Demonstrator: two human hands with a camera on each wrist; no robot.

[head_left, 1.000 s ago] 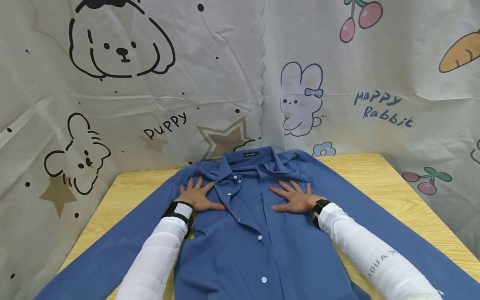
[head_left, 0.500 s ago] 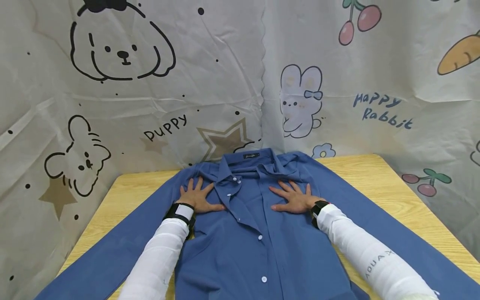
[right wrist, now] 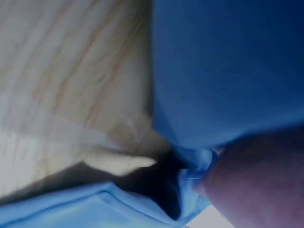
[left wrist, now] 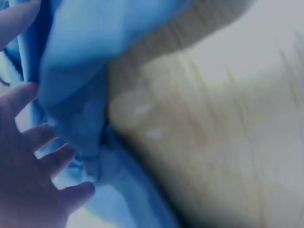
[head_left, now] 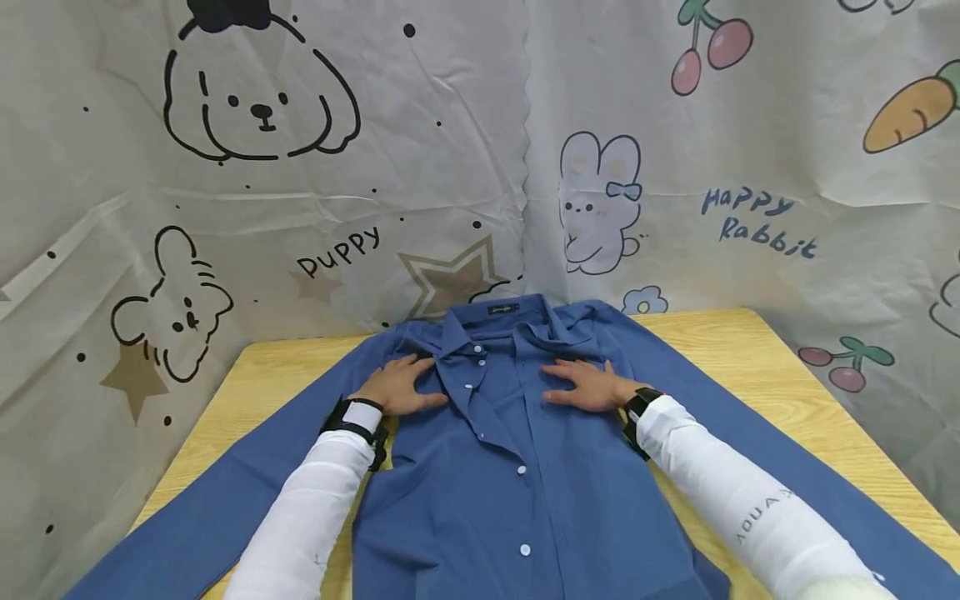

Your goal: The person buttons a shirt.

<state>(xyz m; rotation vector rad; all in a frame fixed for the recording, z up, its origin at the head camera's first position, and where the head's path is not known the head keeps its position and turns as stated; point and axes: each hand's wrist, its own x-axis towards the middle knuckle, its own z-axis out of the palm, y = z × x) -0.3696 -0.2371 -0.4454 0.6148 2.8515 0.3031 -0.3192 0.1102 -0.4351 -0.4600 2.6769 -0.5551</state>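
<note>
A blue long-sleeved button shirt [head_left: 457, 500] lies front up, its collar [head_left: 447, 333] at the far end and its sleeves spread to both sides. The upper placket hangs undone, with white buttons showing along it. My left hand [head_left: 397, 388] is over the chest left of the placket, fingers loosely extended and thumb toward the middle. In the left wrist view its fingers [left wrist: 59, 159] are apart beside folds of cloth. Opposite, my right hand [head_left: 588, 387] touches the right chest, thumb inward. The right wrist view shows only part of this hand [right wrist: 261, 175] against the cloth.
Under the shirt is a light wooden table [head_left: 720, 367], its far edge against a pale printed curtain [head_left: 450, 125] with cartoon animals. The shirt's left sleeve area [head_left: 202, 492] and right sleeve [head_left: 795, 475] run toward the near corners.
Both hands, earlier spread flat on the chest, have tilted with their fingers drawn closer together. The head view has shifted slightly. The shirt lies nearly the same.
</note>
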